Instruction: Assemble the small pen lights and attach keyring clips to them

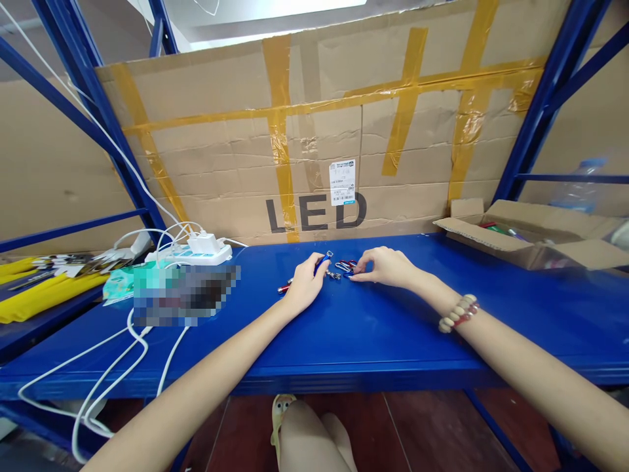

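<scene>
My left hand (305, 283) rests on the blue shelf top (373, 328), its fingers closed round a small blue cylinder with a silver tip (324, 259). A small red cylinder (284, 288) pokes out beside that hand. My right hand (386, 265) lies a little to the right, its fingertips pinched at a red and blue carabiner clip (346, 265). Small silver metal parts (334, 275) lie between the two hands.
A taped cardboard sheet marked LED (314, 144) stands behind the shelf. A white power strip with chargers (196, 252) and white cables (113, 367) lie at left. An open cardboard box (531, 239) sits at right. Blue rack posts (550, 92) frame both sides.
</scene>
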A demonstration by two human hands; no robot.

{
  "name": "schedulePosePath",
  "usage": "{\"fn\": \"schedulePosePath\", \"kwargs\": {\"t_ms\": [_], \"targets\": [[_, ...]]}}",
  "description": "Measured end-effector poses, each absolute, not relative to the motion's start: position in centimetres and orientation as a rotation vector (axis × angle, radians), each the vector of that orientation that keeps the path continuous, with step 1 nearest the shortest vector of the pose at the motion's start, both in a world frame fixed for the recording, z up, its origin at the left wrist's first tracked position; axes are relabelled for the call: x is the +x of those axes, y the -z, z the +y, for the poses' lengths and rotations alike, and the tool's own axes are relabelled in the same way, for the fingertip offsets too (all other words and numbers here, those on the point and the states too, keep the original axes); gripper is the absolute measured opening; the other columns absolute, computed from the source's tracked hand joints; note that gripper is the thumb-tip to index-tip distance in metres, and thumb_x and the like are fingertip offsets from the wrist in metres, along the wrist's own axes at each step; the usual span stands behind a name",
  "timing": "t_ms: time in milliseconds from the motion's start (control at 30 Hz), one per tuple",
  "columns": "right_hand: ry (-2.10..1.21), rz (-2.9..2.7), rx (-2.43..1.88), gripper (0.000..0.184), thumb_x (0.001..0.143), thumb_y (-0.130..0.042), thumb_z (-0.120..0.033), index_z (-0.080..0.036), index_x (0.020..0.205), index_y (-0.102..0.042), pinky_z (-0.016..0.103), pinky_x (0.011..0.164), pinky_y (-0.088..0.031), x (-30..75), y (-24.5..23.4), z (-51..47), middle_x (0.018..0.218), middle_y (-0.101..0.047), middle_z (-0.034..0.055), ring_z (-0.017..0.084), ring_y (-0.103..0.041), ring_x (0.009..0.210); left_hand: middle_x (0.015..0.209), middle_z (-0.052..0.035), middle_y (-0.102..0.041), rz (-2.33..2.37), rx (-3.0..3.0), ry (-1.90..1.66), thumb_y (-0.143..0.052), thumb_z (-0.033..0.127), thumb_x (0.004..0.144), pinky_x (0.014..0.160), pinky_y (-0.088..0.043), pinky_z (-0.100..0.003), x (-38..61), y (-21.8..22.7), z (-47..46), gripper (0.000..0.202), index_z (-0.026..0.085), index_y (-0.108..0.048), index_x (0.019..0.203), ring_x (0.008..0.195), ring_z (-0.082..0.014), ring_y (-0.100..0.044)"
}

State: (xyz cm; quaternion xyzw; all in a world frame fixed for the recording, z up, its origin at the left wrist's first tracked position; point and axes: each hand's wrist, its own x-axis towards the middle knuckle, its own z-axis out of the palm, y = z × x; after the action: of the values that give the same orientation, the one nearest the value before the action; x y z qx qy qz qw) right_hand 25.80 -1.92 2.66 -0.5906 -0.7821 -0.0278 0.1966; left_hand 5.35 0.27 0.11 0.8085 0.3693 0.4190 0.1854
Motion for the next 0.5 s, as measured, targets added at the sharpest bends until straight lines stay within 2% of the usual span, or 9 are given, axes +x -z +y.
{"fn": "schedulePosePath", "kwargs": {"t_ms": [200, 333, 500], "targets": [[0.066, -2.222, -1.683, 0.008, 0.066, -0.065, -0.033, -0.028, 0.069, -0.071, 0.025, 0.056, -0.037, 25.4, -2.3, -2.0, 0.088, -0.068, -0.0025, 0.017, -0.060, 0.075, 0.063, 0.0026, -0.052, 1.050, 2.161, -1.164, -0.032, 0.033, 0.091, 0.062, -0.038, -0.023, 5.5, -0.3, -0.1, 0.023, 0.019, -0.042, 0.076, 0.060, -0.0107, -0.051], [0.009, -2.187, -1.714, 0.008, 0.061, -0.065, -0.031, -0.027, 0.065, -0.070, 0.026, 0.057, -0.039, 24.8, -2.5, -2.3, 0.079, -0.068, -0.0022, 0.018, -0.061, 0.073, 0.060, 0.0033, -0.051, 1.035, 2.150, -1.143, -0.025, 0.034, 0.092, 0.060, -0.037, -0.023, 5.5, -0.3, -0.3, 0.027, 0.019, -0.037, 0.073, 0.057, -0.0100, -0.048], [-0.021, -2.116, -1.601, 0.012, 0.061, -0.064, -0.031, -0.024, 0.067, -0.071, 0.023, 0.054, -0.039, 24.2, -2.9, -2.7, 0.064, -0.066, -0.0013, 0.015, -0.060, 0.062, 0.063, 0.0037, -0.052, 1.055, 2.166, -1.158, -0.035, 0.037, 0.088, 0.061, -0.037, -0.024, 5.4, -0.6, -0.8, 0.023, 0.019, -0.037, 0.074, 0.059, -0.0103, -0.049]]}}
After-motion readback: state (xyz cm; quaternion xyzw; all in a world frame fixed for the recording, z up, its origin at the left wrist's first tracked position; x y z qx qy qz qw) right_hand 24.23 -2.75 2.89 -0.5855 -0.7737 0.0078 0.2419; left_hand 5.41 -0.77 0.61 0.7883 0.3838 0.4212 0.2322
